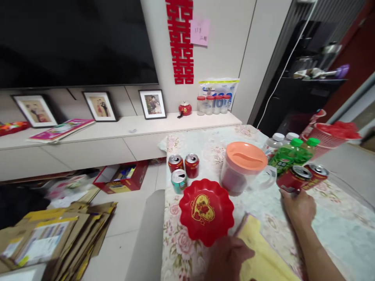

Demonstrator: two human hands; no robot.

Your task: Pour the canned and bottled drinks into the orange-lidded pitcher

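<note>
My right hand (pixel 300 208) has its fingers at the lower part of a red drink can (pixel 293 179), which leans against another red can (pixel 316 175). My left hand (pixel 230 255) is at the near rim of a red scalloped plate (pixel 205 212) with a gold heart print; its fingers are blurred, so I cannot see whether they grip the rim. Beside that hand lies a yellow cloth (pixel 260 249). Behind the plate stand two red cans (pixel 192 166) and a teal can (pixel 179 181). A clear pitcher (pixel 234 177) with an orange lid stands at the middle.
Green-capped bottles (pixel 288 154), white-capped bottles (pixel 273 144) and pink baskets (pixel 322 134) crowd the table's right side. A flowered tablecloth (pixel 181 249) covers the table. Left of it are a grey chair (pixel 148 238), flattened cardboard (pixel 58 234) and a red box (pixel 123 177) on the floor.
</note>
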